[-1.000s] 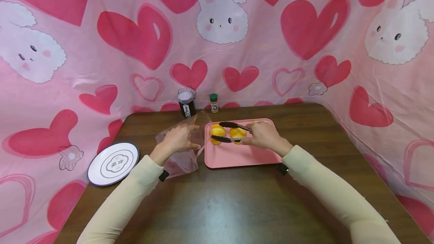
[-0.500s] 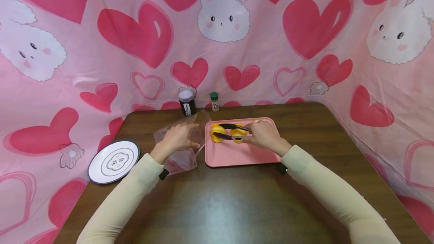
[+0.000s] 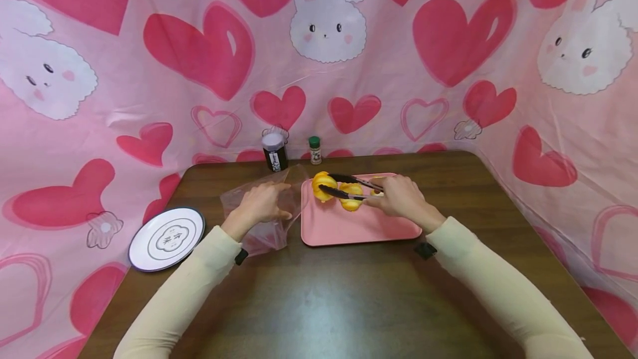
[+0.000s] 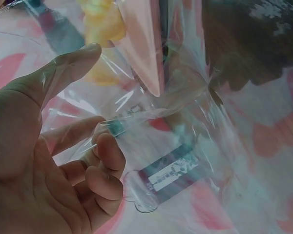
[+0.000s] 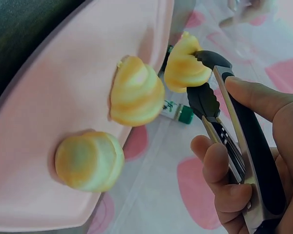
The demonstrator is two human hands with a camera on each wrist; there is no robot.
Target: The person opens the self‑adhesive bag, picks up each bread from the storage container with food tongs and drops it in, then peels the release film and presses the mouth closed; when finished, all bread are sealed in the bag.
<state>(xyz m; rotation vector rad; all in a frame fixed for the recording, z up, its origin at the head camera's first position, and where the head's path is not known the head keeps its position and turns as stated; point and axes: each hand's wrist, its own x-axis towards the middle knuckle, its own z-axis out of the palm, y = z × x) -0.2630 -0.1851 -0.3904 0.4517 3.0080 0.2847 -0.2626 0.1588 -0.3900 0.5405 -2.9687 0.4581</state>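
My right hand (image 3: 401, 197) grips black-tipped metal tongs (image 3: 341, 194). Between the tong tips is a golden bread roll (image 5: 183, 68), which hangs above the left end of a pink tray (image 3: 349, 230). Two more rolls stay on the tray: a ridged roll (image 5: 136, 92) and a rounder roll (image 5: 90, 158) partly behind my right hand in the head view. Just left of the tray, my left hand (image 3: 256, 206) holds a clear plastic bag (image 3: 269, 236). Its thumb and index finger are spread at the bag's mouth while the other fingers curl by the film.
A white plate (image 3: 166, 240) with a dark rim lies at the table's left edge. Toward the back stand a black jar (image 3: 275, 154) with a pale lid and a small green-capped shaker (image 3: 315, 151). A pink printed cloth (image 3: 394, 71) hangs behind the brown table (image 3: 324, 303).
The tongs have closed on the leftmost roll and lifted it up from the tray. My right hand has shifted slightly to the right, while my left hand has stayed nearly still with the bag.
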